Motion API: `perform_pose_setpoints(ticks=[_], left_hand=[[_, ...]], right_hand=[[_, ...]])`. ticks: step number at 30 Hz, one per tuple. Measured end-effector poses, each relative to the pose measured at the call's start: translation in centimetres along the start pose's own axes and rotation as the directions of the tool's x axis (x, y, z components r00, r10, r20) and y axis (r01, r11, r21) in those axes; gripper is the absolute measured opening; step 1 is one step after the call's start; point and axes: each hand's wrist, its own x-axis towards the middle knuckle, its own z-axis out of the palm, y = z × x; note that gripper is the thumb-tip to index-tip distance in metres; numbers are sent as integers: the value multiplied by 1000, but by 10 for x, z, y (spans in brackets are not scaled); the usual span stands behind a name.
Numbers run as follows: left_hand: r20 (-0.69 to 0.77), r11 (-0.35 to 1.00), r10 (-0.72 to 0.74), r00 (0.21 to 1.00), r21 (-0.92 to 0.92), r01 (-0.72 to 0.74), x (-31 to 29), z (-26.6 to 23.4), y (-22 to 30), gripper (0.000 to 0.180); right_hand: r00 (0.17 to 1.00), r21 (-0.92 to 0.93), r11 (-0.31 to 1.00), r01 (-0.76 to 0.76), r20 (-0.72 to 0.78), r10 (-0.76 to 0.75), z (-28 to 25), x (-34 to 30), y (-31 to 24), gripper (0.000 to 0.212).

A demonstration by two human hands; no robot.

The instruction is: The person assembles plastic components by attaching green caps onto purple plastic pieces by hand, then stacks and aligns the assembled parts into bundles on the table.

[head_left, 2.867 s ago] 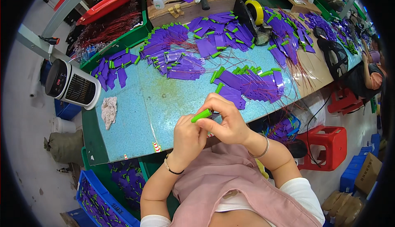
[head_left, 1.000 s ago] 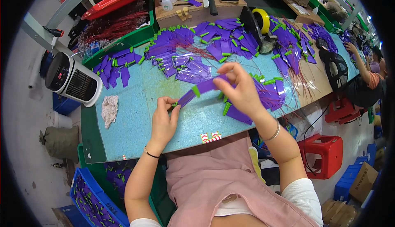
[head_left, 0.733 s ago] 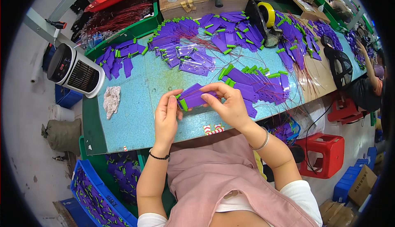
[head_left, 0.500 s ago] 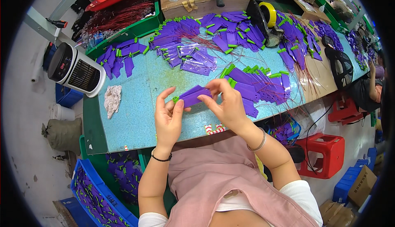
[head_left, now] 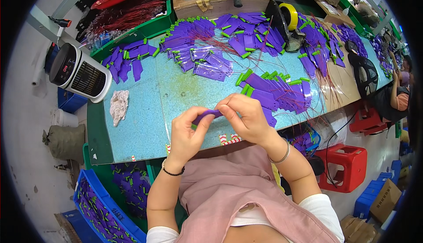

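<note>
Over the near edge of the table, my left hand (head_left: 185,133) is closed round a flat purple plastic piece (head_left: 205,115), and a bit of green shows beside the fingers. My right hand (head_left: 247,118) pinches the same piece at its right end. Fingers cover most of it. Just right of and beyond my right hand lies a fanned pile of purple pieces (head_left: 282,92) with green ends and thin red wires. Farther back, more green-ended purple pieces (head_left: 187,38) lie in overlapping rows.
A crumpled white cloth (head_left: 119,106) and a white-and-black fan heater (head_left: 83,75) are on the left. Behind stands a green bin (head_left: 168,7) of red wires. A yellow tape roll (head_left: 288,16) sits at the back. Below left is a blue crate (head_left: 105,199); a red stool (head_left: 352,166) stands right.
The purple piece has turned from showing its broad face to a narrower view. My left hand has closed further round it, and both hands have come closer together.
</note>
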Motion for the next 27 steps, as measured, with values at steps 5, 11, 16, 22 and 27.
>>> perform_pose_setpoints(ticks=[5,11,16,22,27], left_hand=[[96,939,147,984,298,-169,-1,-4,9,10],[-240,874,-148,959,-486,13,3,7,6,28],[-69,940,-86,994,-336,58,-15,27,-14,22],[261,959,7,965,271,-80,-16,17,-13,21],[381,999,-5,925,-45,24,-11,21,5,19]], right_hand=[[980,-230,953,196,67,-186,-8,7,-11,12],[983,121,978,-171,89,161,-13,-7,-20,16],[918,-114,934,-338,180,354,-8,-17,-14,23],[985,108,991,-84,159,66,-11,-4,-20,20],[915,407,853,-326,364,175,-14,-5,-13,15]])
